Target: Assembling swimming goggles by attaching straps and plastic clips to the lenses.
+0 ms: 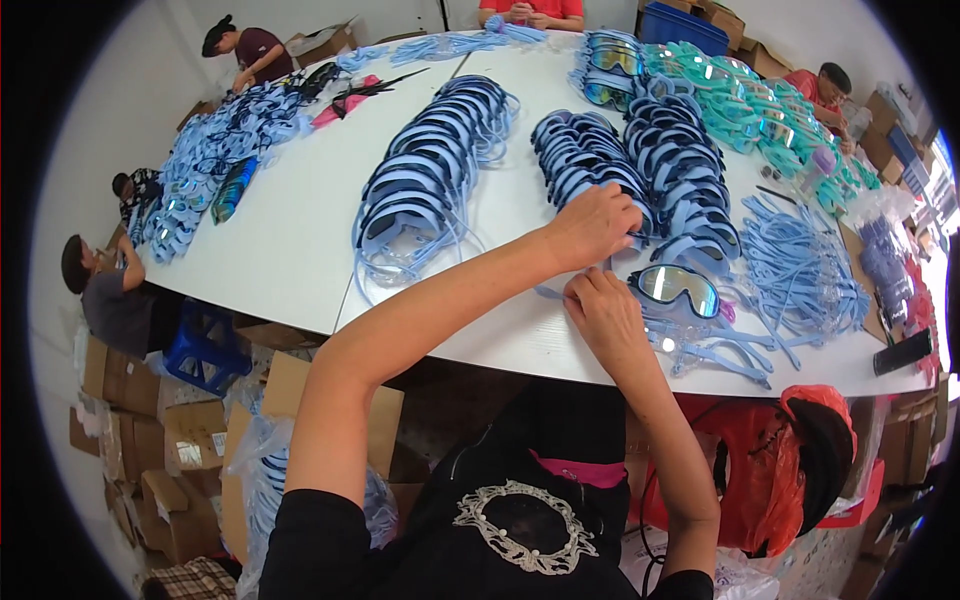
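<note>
The counter (pixel 300 240) is white. Rows of swim goggles (pixel 425 180) are light blue with dark lenses; one pair by the hands has a mirrored, iridescent lens (pixel 678 285). Loose straps (pixel 800 270) are pale blue. Farther goggles (pixel 740 100) are teal green. A plastic bag (pixel 760 470) is red-orange, the boxes (pixel 190 435) brown cardboard.
</note>
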`<state>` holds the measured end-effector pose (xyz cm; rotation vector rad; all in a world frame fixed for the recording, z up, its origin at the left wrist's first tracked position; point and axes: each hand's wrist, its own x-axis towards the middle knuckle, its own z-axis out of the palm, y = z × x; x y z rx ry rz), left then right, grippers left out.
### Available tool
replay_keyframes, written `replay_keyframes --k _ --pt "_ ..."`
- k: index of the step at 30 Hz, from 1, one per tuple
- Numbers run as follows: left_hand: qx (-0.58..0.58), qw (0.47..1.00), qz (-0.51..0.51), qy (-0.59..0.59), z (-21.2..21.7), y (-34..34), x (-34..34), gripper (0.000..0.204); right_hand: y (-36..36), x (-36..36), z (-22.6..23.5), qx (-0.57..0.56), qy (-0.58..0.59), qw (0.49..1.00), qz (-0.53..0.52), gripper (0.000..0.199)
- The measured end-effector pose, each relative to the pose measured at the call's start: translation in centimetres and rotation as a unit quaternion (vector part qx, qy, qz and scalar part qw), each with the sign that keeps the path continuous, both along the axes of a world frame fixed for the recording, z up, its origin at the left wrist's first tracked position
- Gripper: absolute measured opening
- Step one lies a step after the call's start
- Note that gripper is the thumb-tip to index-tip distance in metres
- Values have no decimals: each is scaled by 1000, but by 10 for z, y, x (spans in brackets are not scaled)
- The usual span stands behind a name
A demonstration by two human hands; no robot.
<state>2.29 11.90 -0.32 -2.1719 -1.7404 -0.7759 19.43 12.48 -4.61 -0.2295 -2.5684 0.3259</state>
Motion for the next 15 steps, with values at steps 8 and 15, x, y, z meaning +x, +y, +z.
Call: replay_keyframes --k 8,15 --pt "178 911 134 -348 -22 -102 -31 44 24 -14 67 -138 103 985 -6 14" --pt "-63 944 222 -234 -51 -128 -65 61 106 -264 94 -143 135 980 24 56"
